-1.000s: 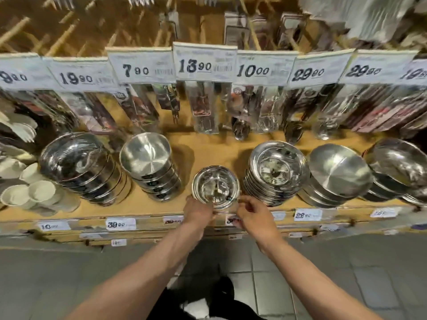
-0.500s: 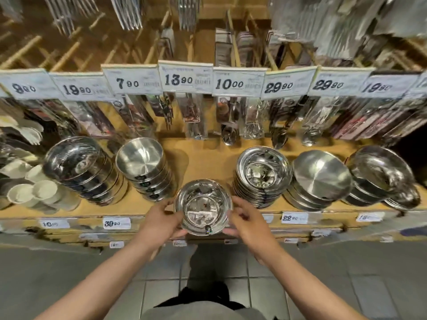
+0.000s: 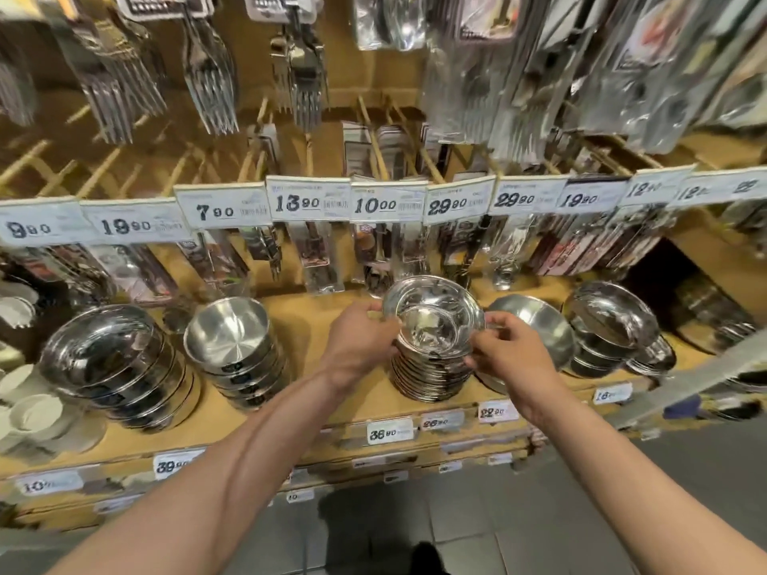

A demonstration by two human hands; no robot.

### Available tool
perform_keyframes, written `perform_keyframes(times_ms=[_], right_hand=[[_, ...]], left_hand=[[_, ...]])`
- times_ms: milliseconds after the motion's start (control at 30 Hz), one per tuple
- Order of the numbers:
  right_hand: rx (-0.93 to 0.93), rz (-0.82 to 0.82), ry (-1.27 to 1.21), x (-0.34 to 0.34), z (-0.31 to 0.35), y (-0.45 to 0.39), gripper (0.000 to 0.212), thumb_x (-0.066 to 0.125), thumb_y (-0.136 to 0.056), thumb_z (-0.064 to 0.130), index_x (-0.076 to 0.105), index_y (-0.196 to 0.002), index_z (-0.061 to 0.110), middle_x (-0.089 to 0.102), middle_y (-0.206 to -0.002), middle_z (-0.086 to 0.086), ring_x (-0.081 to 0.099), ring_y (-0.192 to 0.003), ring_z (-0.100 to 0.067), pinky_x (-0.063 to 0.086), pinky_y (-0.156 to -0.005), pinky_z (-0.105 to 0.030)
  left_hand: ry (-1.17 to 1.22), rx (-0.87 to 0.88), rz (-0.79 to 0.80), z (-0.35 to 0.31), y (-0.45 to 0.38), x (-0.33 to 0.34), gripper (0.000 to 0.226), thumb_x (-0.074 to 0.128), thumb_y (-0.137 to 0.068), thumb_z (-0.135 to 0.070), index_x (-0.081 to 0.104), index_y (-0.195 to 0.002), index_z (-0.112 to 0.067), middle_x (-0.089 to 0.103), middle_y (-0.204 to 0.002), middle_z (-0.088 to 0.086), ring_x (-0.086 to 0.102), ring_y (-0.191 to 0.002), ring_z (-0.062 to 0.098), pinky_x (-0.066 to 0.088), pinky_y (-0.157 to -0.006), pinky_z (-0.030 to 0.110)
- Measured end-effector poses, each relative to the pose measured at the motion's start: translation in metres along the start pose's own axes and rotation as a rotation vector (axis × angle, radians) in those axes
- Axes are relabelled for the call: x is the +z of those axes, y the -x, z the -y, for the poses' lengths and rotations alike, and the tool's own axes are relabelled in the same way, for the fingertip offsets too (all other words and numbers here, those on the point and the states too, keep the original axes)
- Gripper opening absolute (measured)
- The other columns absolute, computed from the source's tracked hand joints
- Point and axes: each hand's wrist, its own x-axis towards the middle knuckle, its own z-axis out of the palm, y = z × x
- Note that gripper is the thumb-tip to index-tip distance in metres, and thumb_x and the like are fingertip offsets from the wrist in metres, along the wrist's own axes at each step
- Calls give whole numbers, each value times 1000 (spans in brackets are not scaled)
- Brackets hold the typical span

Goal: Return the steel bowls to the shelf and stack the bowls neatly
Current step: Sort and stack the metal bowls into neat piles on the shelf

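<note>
Both hands, left (image 3: 365, 342) and right (image 3: 508, 352), pinched the bowl's (image 3: 431, 329) rim, holding it atop the stack (image 3: 427, 377). Bare shelf (image 3: 307, 325) lay left of the stack; another bowl (image 3: 539, 325) sat just right.

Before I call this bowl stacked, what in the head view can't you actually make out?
- Whether the held bowl sits flush in the stack: left hand and right hand cover both sides of the rim.
- Bowl count in that stack: rims blur together.
- Small shelf-edge price tags: blurred.
- White cups: cut off by the left edge.
</note>
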Motion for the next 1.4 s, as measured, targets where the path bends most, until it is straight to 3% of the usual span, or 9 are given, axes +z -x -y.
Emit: perform_keyframes(times_ms=[233,333,467,700,867,1133,1200,1300,1400], right_hand=[[-63,-24,335,-21,-10,-39,12,69,-87,4,63,-96,0,71,-83,-23,72,-78,-39,53,-65,-38],[-65,2,434,-27,-15,-46,15,73,-83,8,58,-83,8,70,-87,-26,67,-77,-40,56,-71,-47],[-113,22,492,-32,-18,-52,22,75,-80,7,56,-73,15,71,-78,-18,57,-67,-24,44,-59,-32],[-143,47,518,-30,-14,-56,28,67,-80,0,50,-64,16,57,-65,-9,49,-63,-23,37,-57,-30],[-147,5,510,-29,-18,-51,11,68,-84,7,63,-82,-2,61,-73,-21,52,-66,-25,44,-61,-35],[-87,-111,425,-55,-30,-28,36,61,-96,22,67,-131,17,74,-86,2,63,-76,-6,48,-61,-19],[-78,-115,397,-62,-34,-20,31,60,-97,21,69,-127,18,74,-87,4,67,-84,-10,52,-67,-23],[-52,-89,303,-65,-40,-4,19,58,-99,19,71,-112,22,75,-93,-9,72,-93,-29,61,-88,-52],[-41,-79,265,-69,-49,8,13,58,-100,18,71,-98,19,70,-85,-4,72,-82,-21,60,-90,-55]], left_hand=[[-164,-18,-103,6,-25,31,24,67,-89,-10,76,-110,-19,76,-105,9,70,-102,31,58,-95,48],[-245,-26,-171,9,-29,41,24,62,-89,-4,78,-97,-19,73,-91,11,69,-97,37,59,-91,50],[-333,-12,-265,9,-28,49,20,62,-85,-4,78,-89,-14,74,-81,12,69,-88,39,61,-82,51],[-273,-87,-290,15,-21,50,18,71,-82,-5,74,-86,-22,69,-75,1,69,-78,27,61,-80,52],[-206,-107,-231,18,-19,44,20,75,-84,-14,70,-103,-17,70,-88,2,70,-89,30,60,-86,51],[-144,-35,-191,23,-6,35,28,72,-91,-35,56,-112,-27,65,-96,-3,67,-94,25,58,-89,46],[-124,-23,-194,27,0,33,27,71,-91,-39,54,-111,-29,65,-96,-6,67,-93,22,58,-88,44],[-116,-9,-211,35,10,33,20,71,-90,-43,55,-94,-32,66,-90,-8,68,-88,22,56,-80,40],[-102,-11,-180,40,17,35,17,71,-89,-40,58,-93,-30,66,-86,-5,65,-83,21,58,-80,45]])
